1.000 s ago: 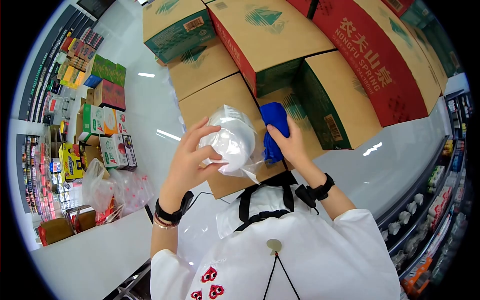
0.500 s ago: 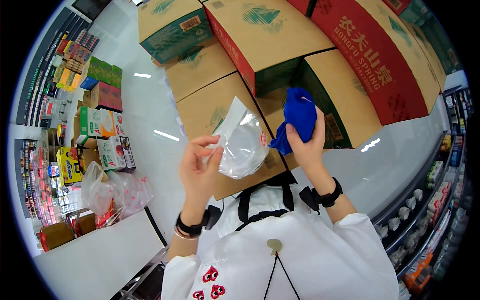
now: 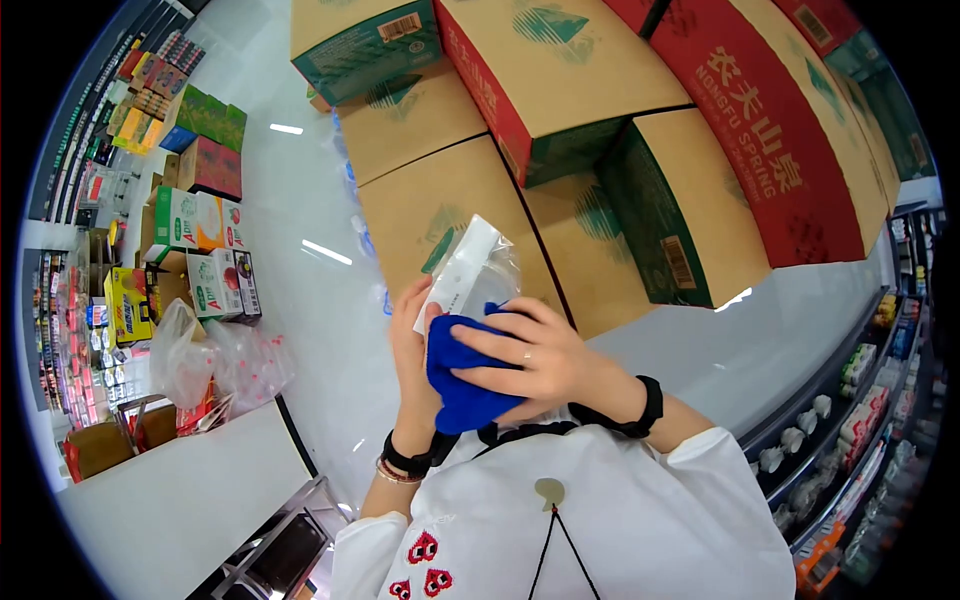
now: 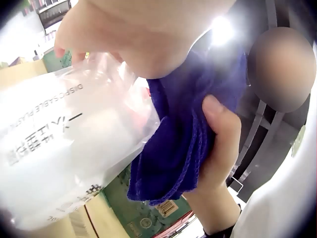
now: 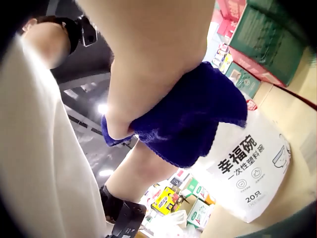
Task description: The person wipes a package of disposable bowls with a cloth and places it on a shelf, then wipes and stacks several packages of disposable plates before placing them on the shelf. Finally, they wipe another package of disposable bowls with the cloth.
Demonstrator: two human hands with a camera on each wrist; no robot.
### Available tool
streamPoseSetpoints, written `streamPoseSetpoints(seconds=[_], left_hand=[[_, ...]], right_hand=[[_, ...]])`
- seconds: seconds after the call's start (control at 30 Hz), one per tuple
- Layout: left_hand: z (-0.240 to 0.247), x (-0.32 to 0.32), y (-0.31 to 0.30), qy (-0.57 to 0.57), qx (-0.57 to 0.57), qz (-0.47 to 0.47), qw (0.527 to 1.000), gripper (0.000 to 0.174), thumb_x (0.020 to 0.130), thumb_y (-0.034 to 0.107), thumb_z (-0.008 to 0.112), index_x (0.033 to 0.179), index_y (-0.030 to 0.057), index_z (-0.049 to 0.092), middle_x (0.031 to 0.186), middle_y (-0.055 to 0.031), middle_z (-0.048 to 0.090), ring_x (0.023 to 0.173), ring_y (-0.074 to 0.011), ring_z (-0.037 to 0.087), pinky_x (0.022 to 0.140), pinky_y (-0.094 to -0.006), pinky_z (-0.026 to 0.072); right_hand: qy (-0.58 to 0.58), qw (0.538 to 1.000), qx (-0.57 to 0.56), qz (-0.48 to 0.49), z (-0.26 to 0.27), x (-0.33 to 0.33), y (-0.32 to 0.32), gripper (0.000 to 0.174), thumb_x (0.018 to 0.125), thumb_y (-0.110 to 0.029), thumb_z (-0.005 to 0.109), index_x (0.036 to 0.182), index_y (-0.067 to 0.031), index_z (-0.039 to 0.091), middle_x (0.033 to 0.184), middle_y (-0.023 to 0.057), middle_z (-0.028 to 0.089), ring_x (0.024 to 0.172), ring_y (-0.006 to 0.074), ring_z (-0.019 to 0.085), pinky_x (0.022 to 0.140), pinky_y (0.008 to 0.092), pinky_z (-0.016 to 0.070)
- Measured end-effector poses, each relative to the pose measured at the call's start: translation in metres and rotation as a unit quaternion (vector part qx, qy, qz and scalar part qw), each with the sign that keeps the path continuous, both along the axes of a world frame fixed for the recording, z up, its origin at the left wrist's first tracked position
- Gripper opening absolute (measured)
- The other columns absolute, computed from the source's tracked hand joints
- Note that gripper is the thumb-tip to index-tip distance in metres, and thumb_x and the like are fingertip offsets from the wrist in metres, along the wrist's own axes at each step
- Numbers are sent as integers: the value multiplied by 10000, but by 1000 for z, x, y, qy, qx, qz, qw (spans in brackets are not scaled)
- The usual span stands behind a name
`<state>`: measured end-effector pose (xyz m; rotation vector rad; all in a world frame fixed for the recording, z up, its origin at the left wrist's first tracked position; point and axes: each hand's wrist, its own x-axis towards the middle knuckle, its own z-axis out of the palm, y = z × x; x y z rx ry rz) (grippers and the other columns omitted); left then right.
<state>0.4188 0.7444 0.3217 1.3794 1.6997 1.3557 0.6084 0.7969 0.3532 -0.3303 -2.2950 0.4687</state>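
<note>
My left hand (image 3: 408, 340) grips a clear plastic pack of disposable bowls (image 3: 468, 268), its white printed side showing black lettering in the right wrist view. In the right hand (image 3: 545, 360) is a bunched blue cloth (image 3: 470, 385), with fingers spread over its top and the thumb on it in the left wrist view. The cloth overlaps the near end of the pack and part of the left hand in the head view. The wrist views show the folded, stitched edges of the cloth (image 4: 185, 158) hanging beside the pack (image 5: 247, 168).
Cardboard cartons (image 3: 590, 60) are stacked in front, a lower carton (image 3: 460, 190) just beyond the hands. To the left are a white counter (image 3: 190, 500), plastic bags (image 3: 235, 360) and boxed goods (image 3: 210, 280). Stocked shelves (image 3: 860, 400) curve along the right.
The right hand has brought the blue cloth left and toward the body, over the near end of the pack. Earlier the cloth was apart from it, to the right. The left hand keeps hold of the pack.
</note>
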Motion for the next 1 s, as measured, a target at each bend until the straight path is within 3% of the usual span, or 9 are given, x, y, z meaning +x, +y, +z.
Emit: streamPoseSetpoints(seconds=[0.1,0.23,0.37,0.57,0.6,0.67,0.8,0.87,1.0], left_hand=[[-10,2,-6,-4,1,-12,1000,324,1036,100,506,1333,13,601,1418,-158,534,1306,-288,531,1058,-389,444],[-32,-3,-7,-28,61,-10,998,340,967,97,597,1294,2,595,1432,-162,527,1344,-308,508,1103,-386,432],[-39,-4,-11,28,42,4,999,361,910,-57,459,1242,-40,600,1401,-213,559,1320,-359,528,1114,-412,407],[-25,0,-2,3,1,25,1000,301,1029,64,480,1279,-41,610,1376,-197,571,1274,-346,550,1097,-393,418],[-23,1,-3,-12,-13,26,1000,298,1048,95,482,1279,-40,613,1366,-195,576,1266,-348,552,1095,-393,417],[-28,-1,-9,18,-3,26,999,296,1050,99,481,1269,-44,621,1366,-192,572,1260,-339,554,1054,-381,454],[-33,0,-9,104,30,27,994,302,1058,120,481,1266,-49,620,1378,-197,557,1258,-321,550,979,-364,504],[-27,6,-6,17,1,39,999,297,1056,119,479,1264,-39,622,1367,-192,565,1274,-328,543,1025,-385,477],[-24,5,-5,27,-1,35,999,300,1059,121,469,1269,-26,623,1362,-189,563,1269,-335,548,1031,-379,475]], right_hand=[[-30,1000,-2,0,-4,-10,-1,544,635,-418,835,1109,-171,734,1321,83,659,1025,286,634,928,456,485],[-78,994,-65,-40,-1,-20,3,544,596,-372,847,1081,-152,736,1282,70,673,1041,272,631,929,435,466],[-103,981,-96,-137,-5,-26,22,525,602,-350,839,1072,-137,745,1238,65,692,1073,282,624,960,413,440],[-45,965,-134,-220,-19,-33,54,474,616,-284,783,1031,-56,753,1074,145,739,966,336,674,851,426,524],[-93,945,-187,-252,-18,-29,65,476,647,-290,768,1045,-31,747,1073,166,738,970,343,685,861,428,541],[-163,823,-457,-297,-19,-13,94,456,678,-350,751,1015,-44,757,1074,193,731,936,344,685,830,422,544],[-130,868,-314,-363,-35,7,84,461,690,-328,753,1028,-14,746,1107,216,724,966,352,678,881,425,536],[5,929,-226,-294,-17,2,69,467,671,-295,767,1041,-11,748,1134,219,720,992,366,666,888,437,530],[-12,978,-56,-201,4,-7,34,517,615,-265,818,1098,-95,744,1257,113,696,1031,326,632,944,441,464]])
